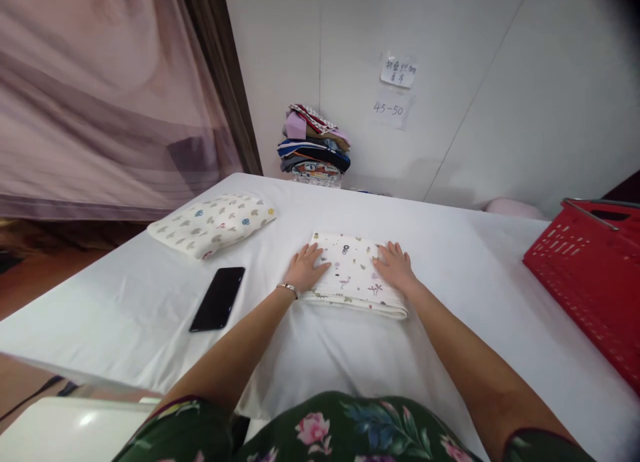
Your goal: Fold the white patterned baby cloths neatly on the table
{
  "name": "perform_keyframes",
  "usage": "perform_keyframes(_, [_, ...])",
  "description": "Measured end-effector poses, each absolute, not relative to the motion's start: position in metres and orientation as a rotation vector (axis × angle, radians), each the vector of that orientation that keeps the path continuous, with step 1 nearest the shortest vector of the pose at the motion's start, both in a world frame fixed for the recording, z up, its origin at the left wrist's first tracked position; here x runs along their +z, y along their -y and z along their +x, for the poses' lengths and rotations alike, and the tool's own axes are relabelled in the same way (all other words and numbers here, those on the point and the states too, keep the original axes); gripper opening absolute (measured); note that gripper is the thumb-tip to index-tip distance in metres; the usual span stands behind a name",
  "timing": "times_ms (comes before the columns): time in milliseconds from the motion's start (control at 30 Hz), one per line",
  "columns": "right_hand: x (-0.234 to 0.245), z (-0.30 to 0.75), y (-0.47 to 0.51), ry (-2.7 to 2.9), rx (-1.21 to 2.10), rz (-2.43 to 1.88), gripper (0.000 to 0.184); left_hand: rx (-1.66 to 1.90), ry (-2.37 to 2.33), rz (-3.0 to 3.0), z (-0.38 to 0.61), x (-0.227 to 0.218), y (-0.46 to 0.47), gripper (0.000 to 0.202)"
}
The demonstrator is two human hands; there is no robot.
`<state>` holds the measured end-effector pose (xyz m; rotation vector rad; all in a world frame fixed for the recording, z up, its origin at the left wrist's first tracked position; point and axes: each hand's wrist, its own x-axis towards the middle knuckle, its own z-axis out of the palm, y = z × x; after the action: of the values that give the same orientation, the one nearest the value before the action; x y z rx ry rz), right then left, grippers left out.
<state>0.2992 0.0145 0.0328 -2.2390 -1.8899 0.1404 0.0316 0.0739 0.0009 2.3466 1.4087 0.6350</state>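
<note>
A folded white cloth [350, 275] printed with small animals and palm trees lies in front of me, its layered fold toward my body. My left hand [304, 269] rests flat on its left edge, fingers spread. On the right edge lies my right hand [394, 265], also flat with the fingers apart. Neither hand grips the cloth; both press on its top. Farther left on the table is another folded white cloth [220, 222] with grey, blue and yellow motifs.
A black phone [218, 299] lies left of my left forearm. At the right edge of the white-covered table [465, 269] stands a red plastic basket [575, 275]. Behind the table, a stack of folded fabrics [315, 145] leans near the wall. A pink curtain [110, 95] hangs at left.
</note>
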Motion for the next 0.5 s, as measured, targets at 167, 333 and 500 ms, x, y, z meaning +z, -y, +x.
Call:
perform_keyframes(167, [0.039,0.278,0.038,1.906,0.267,-1.740,0.030,1.047,-1.152,2.495,0.023,0.010,-0.044,0.031])
perform_keyframes(333, [0.041,0.256,0.075,2.019,0.335,-1.609,0.020,0.956,-0.795,2.662,0.027,0.015,-0.011,0.019])
perform_keyframes(500, [0.040,0.254,0.077,2.203,0.157,-1.607,0.021,0.821,-0.771,2.707,0.031,0.014,-0.007,0.017])
